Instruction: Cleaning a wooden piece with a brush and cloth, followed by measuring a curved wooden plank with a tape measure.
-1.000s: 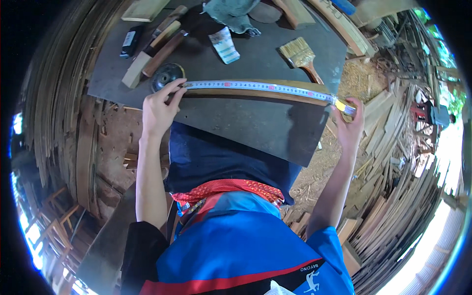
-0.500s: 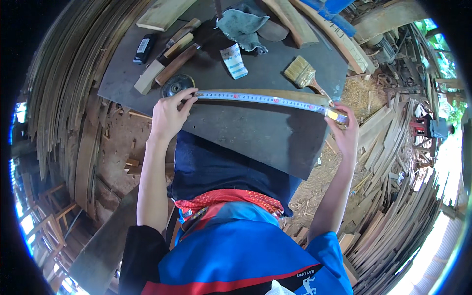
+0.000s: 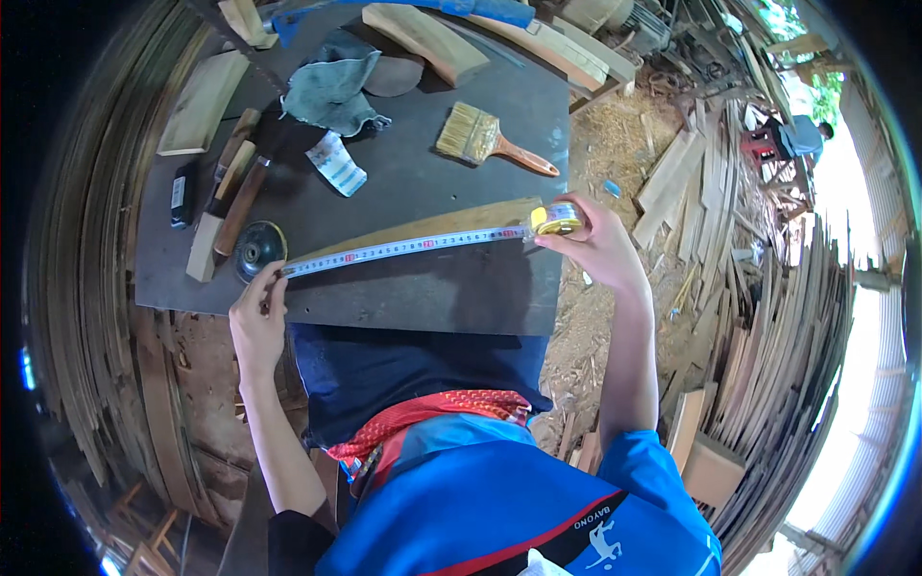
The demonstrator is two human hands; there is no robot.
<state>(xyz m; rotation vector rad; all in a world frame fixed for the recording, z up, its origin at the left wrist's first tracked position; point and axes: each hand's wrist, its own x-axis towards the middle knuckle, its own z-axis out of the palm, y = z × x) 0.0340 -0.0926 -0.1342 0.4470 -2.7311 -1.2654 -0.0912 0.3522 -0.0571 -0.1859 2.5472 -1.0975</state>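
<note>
My left hand (image 3: 256, 317) pinches the free end of a white measuring tape (image 3: 403, 247) at the near left of a dark table (image 3: 432, 288). My right hand (image 3: 597, 248) grips the yellow tape case (image 3: 557, 220) at the table's right edge. The tape is stretched along a thin wooden strip (image 3: 432, 227) that lies on the table. A round black disc (image 3: 257, 249) sits just beyond my left hand.
A paintbrush (image 3: 485, 139), a grey cloth (image 3: 331, 86), a folded striped cloth (image 3: 337, 163), wooden-handled tools (image 3: 230, 197) and wood blocks (image 3: 423, 38) lie on the table. Stacked wooden slats (image 3: 768, 326) surround it. Sawdust covers the ground at right. A person (image 3: 802, 134) sits far off.
The view has shifted so the table sits lower and larger. My right hand has lifted with the tape case near the strip's right end; my left hand still holds the tape's end.
</note>
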